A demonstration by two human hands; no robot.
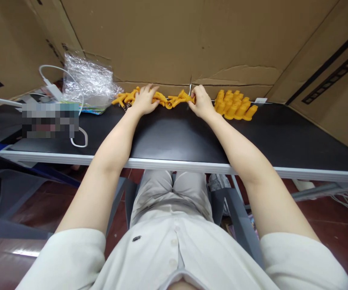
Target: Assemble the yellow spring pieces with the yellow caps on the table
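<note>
My left hand (pixel 145 100) lies on a heap of yellow plastic pieces (pixel 126 98), its fingers spread and holding nothing that I can see. These pieces look branched or flared at the ends. My right hand (pixel 202 102) is closed, with thumb and fingers pinched on the end of a yellow flared piece (pixel 183 96). Next to those fingertips a thin shiny metal strip (pixel 190 85) points upward; whether the hand grips it too is unclear. Between the hands another yellow piece (pixel 168 104) shows its round open end. Several yellow pieces (pixel 235 104) stand upright in rows right of my right hand.
Cardboard walls (pixel 174 44) enclose the back and sides of the black table (pixel 177 137). Bubble wrap (pixel 86 78), a white cable (pixel 81 139) and a blurred-out item (pixel 50 121) are at the left. A small white piece (pixel 261 100) is at the back right.
</note>
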